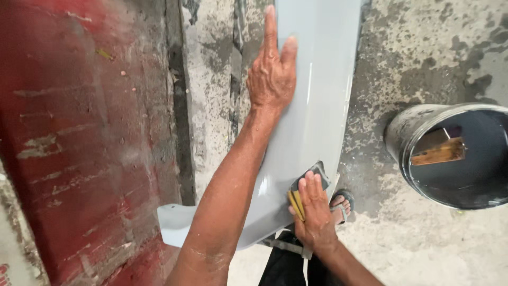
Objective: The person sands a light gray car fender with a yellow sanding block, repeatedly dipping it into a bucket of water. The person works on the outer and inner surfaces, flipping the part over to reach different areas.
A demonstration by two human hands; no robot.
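red wall point(79, 137) far left | left hand point(271, 79) fingers flat, spread on glossy pale grey car panel point(312, 122) leaning mid-scene | right hand point(313, 212) fingers pressing folded sanding pad point(306, 186) on panel's near edge | metal bucket point(450, 153) of dark water, right

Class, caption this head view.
Left hand steadies a grey panel while right hand presses sandpaper on it.

a dark bucket point(402, 139) holding wood point(438, 152) beside a red wall point(79, 143)
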